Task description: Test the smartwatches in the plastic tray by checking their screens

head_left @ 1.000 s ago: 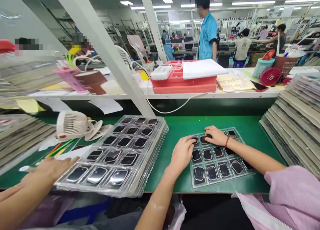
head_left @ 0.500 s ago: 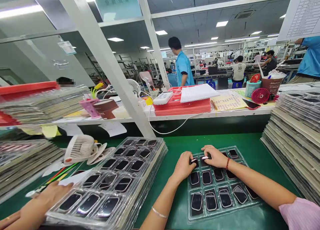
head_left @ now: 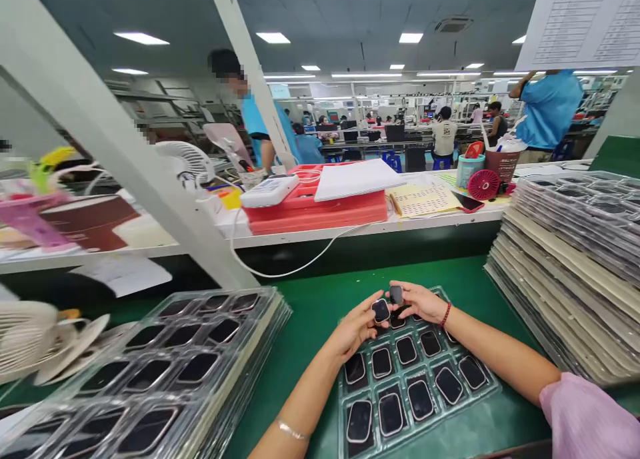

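Observation:
My left hand [head_left: 356,327] is closed on a smartwatch case [head_left: 381,310], a rounded dark square with a light rim, its glossy face turned toward me. Close beside it, my right hand [head_left: 425,304] pinches a second dark smartwatch case [head_left: 396,294] between thumb and fingers. Both are lifted above the far part of a clear plastic tray [head_left: 453,416], whose pockets hold several similar cases. My hands and right forearm hide some far pockets. The tray lies on the green tabletop [head_left: 310,312].
A stack of filled trays [head_left: 270,329] stands at left, a taller stack [head_left: 545,279] at right. Behind, a white shelf [head_left: 440,220] carries red trays [head_left: 320,216], papers and a pink fan [head_left: 483,184]. A slanting white post [head_left: 150,159] crosses the left; a white cable [head_left: 300,270] hangs below the shelf.
Both hands have raised smartwatch cases out of the tray's far pockets and brought them together. The view has swung right, and another person's hand at left is out of sight.

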`<state>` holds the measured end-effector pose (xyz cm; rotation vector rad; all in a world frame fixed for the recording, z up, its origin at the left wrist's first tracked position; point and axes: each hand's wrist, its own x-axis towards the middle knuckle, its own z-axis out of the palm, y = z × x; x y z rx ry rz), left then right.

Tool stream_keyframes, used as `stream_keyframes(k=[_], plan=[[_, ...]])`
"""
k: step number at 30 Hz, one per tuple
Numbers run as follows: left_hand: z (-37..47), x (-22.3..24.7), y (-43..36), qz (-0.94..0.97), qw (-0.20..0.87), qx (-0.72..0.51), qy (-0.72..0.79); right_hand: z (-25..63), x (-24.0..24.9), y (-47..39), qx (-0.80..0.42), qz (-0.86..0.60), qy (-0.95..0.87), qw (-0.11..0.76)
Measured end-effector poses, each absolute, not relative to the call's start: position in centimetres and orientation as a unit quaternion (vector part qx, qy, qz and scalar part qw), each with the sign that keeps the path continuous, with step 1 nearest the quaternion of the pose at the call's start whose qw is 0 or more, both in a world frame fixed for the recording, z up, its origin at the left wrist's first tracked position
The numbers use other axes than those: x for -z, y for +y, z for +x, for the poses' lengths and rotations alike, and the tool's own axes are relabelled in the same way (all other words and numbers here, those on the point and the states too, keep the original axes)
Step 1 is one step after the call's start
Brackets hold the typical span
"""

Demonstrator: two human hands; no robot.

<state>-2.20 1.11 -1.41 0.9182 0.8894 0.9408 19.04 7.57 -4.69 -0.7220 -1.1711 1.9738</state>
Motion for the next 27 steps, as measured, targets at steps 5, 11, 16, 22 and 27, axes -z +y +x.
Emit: stream_keyframes(k=[5, 11, 16, 22, 27], plan=[[-2.8, 1.8, 0.4, 0.389, 0.711, -0.436, 0.391, 18.9, 4.4, 7.6, -0.778, -0.259, -0.459, 0.342], [-2.1, 2.2, 0.5, 0.409, 0.668, -0.462, 0.417, 18.9, 4.4, 7.1, -0.776, -0.239, -0.483, 0.329], [-1.9, 2.1, 0.5, 0.396, 0.657, -0.480, 0.425, 19.0, 4.3, 6.9, -0.757, -0.256, -0.504, 0.327], [-1.3, 2.8, 0.6, 0.447, 0.614, -0.487, 0.431, 18.8, 4.0, 6.6, -0.699, -0.290, -0.564, 0.332], [-1.0, 2.7, 0.4, 0.493, 0.567, -0.474, 0.460, 18.6, 4.0, 6.3, -0.654, -0.280, -0.621, 0.329]])
